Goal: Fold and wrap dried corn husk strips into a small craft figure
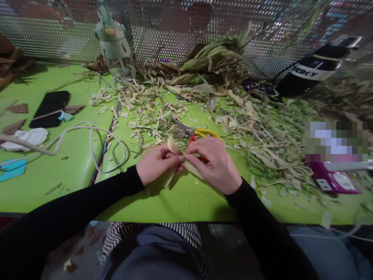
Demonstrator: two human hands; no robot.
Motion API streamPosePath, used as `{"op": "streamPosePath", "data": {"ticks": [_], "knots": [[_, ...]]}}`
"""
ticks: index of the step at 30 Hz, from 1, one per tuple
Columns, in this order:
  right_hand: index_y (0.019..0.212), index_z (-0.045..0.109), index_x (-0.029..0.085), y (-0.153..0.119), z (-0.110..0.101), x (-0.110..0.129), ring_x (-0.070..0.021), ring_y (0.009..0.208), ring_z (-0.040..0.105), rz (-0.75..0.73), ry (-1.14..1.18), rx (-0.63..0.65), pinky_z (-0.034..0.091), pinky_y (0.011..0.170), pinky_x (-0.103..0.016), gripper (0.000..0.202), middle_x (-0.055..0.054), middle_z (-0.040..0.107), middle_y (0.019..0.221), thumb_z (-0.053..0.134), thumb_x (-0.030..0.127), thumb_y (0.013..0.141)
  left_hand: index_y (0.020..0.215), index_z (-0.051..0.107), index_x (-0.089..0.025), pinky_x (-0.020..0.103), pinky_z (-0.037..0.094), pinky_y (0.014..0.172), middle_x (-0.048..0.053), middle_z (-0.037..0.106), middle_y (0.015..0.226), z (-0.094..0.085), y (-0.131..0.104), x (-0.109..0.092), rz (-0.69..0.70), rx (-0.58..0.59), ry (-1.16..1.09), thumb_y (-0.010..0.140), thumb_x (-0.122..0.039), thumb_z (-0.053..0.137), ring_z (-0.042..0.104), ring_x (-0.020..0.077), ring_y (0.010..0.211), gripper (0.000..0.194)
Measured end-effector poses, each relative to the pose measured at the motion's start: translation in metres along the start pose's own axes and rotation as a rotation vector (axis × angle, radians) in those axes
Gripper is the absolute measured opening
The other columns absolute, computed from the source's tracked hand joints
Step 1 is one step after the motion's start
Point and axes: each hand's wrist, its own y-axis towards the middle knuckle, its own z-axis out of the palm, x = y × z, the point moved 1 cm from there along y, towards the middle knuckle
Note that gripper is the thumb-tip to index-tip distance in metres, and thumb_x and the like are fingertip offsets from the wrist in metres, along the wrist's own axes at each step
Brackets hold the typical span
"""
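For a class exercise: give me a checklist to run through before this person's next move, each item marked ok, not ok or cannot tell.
1. Pale strips held by the left hand and right hand: ok, pinched between fingertips.
2. Scissors blades pointing away from the body: ok, tips toward the far side.
3. Right hand free of the scissors: cannot tell, it hides part of the handles.
4. Cable apart from the hands: ok, its loop lies beside the left hand.
5. Scissors free of scraps: not ok, scraps lie around the blades.
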Motion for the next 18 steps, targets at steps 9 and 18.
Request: {"op": "streamPosePath", "data": {"ticks": [9, 18], "knots": [[0.097, 0.065, 0.029, -0.006, 0.007, 0.011, -0.0225, 0.093, 0.052, -0.195, -0.128, -0.096, 0.040, 0.083, -0.041, 0.020, -0.003, 0.062, 0.100, 0.064, 0.019, 0.079, 0.092, 0.054, -0.017, 0.021, 0.051, 0.063, -0.002, 0.065, 0.070, -0.006, 0.001, 0.002, 0.082, -0.115, -0.213, 0.079, -0.030, 0.064, 0.062, 0.0079, 0.061, 0.021], [0.090, 0.066, 0.039, -0.010, 0.003, 0.017, -0.0222, 0.091, 0.051, -0.269, -0.247, -0.208, 0.037, 0.085, -0.042, 0.020, 0.005, 0.069, 0.095, 0.067, 0.023, 0.078, 0.096, 0.062, -0.014, 0.023, 0.050, 0.073, 0.002, 0.068, 0.081, -0.003, 0.000, 0.000, 0.101, 0.000, -0.292, 0.074, -0.030, 0.070, 0.062, 0.0088, 0.071, 0.028]]}}
